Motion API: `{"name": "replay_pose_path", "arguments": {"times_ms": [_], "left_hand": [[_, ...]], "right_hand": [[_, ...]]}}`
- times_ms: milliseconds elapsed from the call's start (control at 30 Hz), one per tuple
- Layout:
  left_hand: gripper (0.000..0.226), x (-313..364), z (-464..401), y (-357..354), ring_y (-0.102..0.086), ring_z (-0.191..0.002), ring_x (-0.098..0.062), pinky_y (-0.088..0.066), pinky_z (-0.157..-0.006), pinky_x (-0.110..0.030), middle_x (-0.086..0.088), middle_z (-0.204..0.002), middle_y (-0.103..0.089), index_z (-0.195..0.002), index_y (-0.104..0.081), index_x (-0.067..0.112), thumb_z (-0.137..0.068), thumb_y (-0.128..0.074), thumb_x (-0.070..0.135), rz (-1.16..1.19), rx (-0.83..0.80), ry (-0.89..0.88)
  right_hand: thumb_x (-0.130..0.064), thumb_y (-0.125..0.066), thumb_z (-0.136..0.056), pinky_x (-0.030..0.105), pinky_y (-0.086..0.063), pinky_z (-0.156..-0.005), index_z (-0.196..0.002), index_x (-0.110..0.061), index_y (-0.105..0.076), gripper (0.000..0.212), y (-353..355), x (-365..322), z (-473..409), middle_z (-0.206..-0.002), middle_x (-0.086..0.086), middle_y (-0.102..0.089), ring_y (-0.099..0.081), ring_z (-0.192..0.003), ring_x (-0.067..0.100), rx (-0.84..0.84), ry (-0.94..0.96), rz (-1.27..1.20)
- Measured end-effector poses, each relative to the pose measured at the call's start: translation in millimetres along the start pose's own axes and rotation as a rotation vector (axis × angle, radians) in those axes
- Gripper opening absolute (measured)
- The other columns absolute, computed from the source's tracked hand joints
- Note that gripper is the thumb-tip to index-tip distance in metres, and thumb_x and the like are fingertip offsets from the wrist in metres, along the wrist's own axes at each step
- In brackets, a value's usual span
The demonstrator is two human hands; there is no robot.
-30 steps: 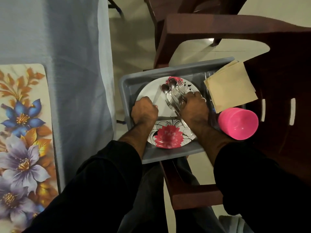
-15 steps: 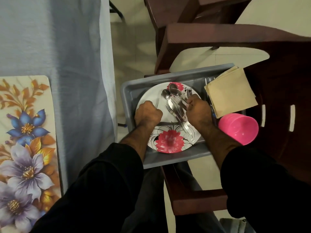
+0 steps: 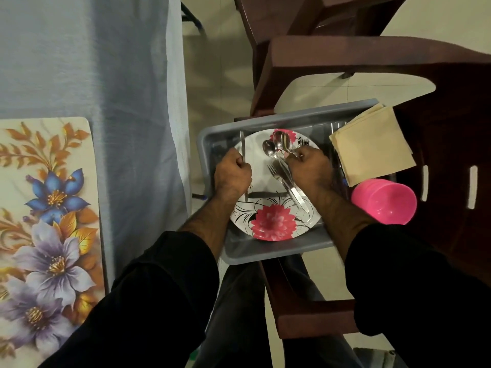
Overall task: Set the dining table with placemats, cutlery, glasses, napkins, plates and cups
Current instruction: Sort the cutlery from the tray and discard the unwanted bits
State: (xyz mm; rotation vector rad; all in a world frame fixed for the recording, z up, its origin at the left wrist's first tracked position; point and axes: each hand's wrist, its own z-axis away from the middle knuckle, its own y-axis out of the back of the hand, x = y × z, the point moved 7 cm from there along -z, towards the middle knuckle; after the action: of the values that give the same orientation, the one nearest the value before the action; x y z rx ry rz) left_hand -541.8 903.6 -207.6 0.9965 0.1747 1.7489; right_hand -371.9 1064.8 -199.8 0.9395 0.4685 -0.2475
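A grey tub (image 3: 276, 252) rests on a brown chair and holds a white plate (image 3: 261, 181) with pink flowers. Spoons, forks and a knife lie in a pile of cutlery (image 3: 281, 166) on the plate. My left hand (image 3: 232, 173) is shut on a table knife (image 3: 242, 147), whose blade points away from me. My right hand (image 3: 309, 166) pinches a spoon among the cutlery. Beige napkins (image 3: 372, 144) lie on the tub's right rim, and stacked pink cups (image 3: 385, 203) lean beside them. A floral placemat (image 3: 45, 208) lies on the table at the left.
The dining table with its pale blue cloth (image 3: 106, 75) fills the left side, its edge hanging down next to the tub. Brown plastic chairs (image 3: 345, 57) stand behind and right of the tub. My dark sleeves fill the foreground.
My left hand has lifted a knife off the plate and moved left with it. My right hand has shifted up to the spoons, leaving a fork and a knife uncovered on the plate.
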Motion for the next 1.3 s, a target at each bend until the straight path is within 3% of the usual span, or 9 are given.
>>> {"name": "replay_pose_path", "arguments": {"times_ms": [233, 333, 667, 833, 900, 1000, 1133, 1233, 1300], "left_hand": [[0.027, -11, 3, -4, -0.073, -0.072, -0.025, -0.056, -0.053, -0.023, -0.018, -0.093, -0.072, -0.085, -0.048, 0.019, -0.099, -0.062, 0.001, 0.182, -0.052, 0.001], [0.028, -13, 2, -5, -0.073, -0.070, -0.025, -0.057, -0.056, -0.026, -0.018, -0.091, -0.072, -0.085, -0.049, 0.019, -0.099, -0.063, 0.000, 0.196, -0.085, 0.001], [0.027, -1, 25, 7, -0.069, -0.070, -0.021, -0.052, -0.051, -0.019, -0.015, -0.090, -0.071, -0.088, -0.050, 0.018, -0.100, -0.058, -0.004, 0.200, -0.091, 0.018], [0.028, 9, 54, 18, -0.070, -0.070, -0.024, -0.051, -0.050, -0.022, -0.020, -0.089, -0.071, -0.086, -0.050, 0.020, -0.101, -0.062, -0.001, 0.228, -0.088, 0.017], [0.027, 13, 70, 24, -0.071, -0.070, -0.023, -0.050, -0.051, -0.025, -0.019, -0.091, -0.073, -0.087, -0.050, 0.022, -0.101, -0.063, 0.002, 0.219, -0.086, 0.003], [0.025, 19, 99, 35, -0.067, -0.064, -0.020, -0.053, -0.053, -0.028, -0.016, -0.085, -0.071, -0.088, -0.050, 0.018, -0.102, -0.061, 0.001, 0.249, -0.068, 0.001], [0.022, 20, 144, 52, -0.067, -0.069, -0.021, -0.056, -0.056, -0.028, -0.015, -0.088, -0.071, -0.090, -0.052, 0.016, -0.103, -0.061, 0.000, 0.278, -0.029, 0.025], [0.020, 21, 182, 68, -0.060, -0.062, -0.017, -0.051, -0.049, -0.026, -0.012, -0.082, -0.067, -0.093, -0.051, 0.016, -0.105, -0.058, 0.002, 0.334, -0.060, 0.037], [0.019, 19, 203, 81, -0.056, -0.057, -0.013, -0.045, -0.045, -0.026, -0.010, -0.079, -0.068, -0.092, -0.053, 0.017, -0.105, -0.059, 0.005, 0.336, -0.049, 0.053]], "right_hand": [[-0.035, -0.076, -0.085, 0.032, -0.057, -0.074, -0.095, -0.020, -0.074, 0.018, -6, -7, -4, -0.085, -0.005, -0.071, -0.067, -0.079, 0.019, -0.027, -0.047, 0.120], [-0.036, -0.077, -0.088, 0.029, -0.052, -0.070, -0.093, -0.019, -0.075, 0.018, -5, 0, -1, -0.083, -0.003, -0.071, -0.068, -0.078, 0.019, -0.046, 0.003, 0.132], [-0.034, -0.078, -0.092, 0.037, -0.058, -0.068, -0.074, -0.012, -0.073, 0.029, 22, 18, 15, -0.068, 0.003, -0.069, -0.069, -0.070, 0.028, -0.142, 0.070, -0.125], [-0.022, -0.074, -0.097, 0.043, -0.059, -0.081, -0.090, -0.014, -0.077, 0.010, 42, 22, 29, -0.083, 0.006, -0.076, -0.069, -0.080, 0.022, -0.183, 0.041, -0.313], [-0.018, -0.073, -0.097, 0.038, -0.058, -0.086, -0.099, -0.018, -0.080, 0.007, 54, 20, 37, -0.090, -0.001, -0.079, -0.074, -0.088, 0.023, -0.181, 0.042, -0.327], [-0.025, -0.074, -0.096, 0.035, -0.058, -0.084, -0.106, -0.022, -0.081, 0.013, 65, 21, 45, -0.094, -0.006, -0.080, -0.073, -0.088, 0.024, -0.219, 0.026, -0.306], [-0.034, -0.073, -0.092, 0.045, -0.062, -0.087, -0.099, -0.030, -0.082, 0.012, 84, 20, 56, -0.098, -0.005, -0.080, -0.075, -0.094, 0.025, -0.261, 0.001, -0.325], [-0.020, -0.065, -0.103, 0.023, -0.055, -0.055, -0.102, -0.017, -0.080, 0.015, 115, -7, 91, -0.099, 0.002, -0.081, -0.068, -0.062, 0.001, -0.300, -0.023, -0.436], [-0.016, -0.058, -0.107, 0.015, -0.044, -0.054, -0.108, -0.007, -0.075, 0.019, 126, -21, 111, -0.102, 0.008, -0.080, -0.057, -0.048, -0.006, -0.325, -0.002, -0.476]]}}
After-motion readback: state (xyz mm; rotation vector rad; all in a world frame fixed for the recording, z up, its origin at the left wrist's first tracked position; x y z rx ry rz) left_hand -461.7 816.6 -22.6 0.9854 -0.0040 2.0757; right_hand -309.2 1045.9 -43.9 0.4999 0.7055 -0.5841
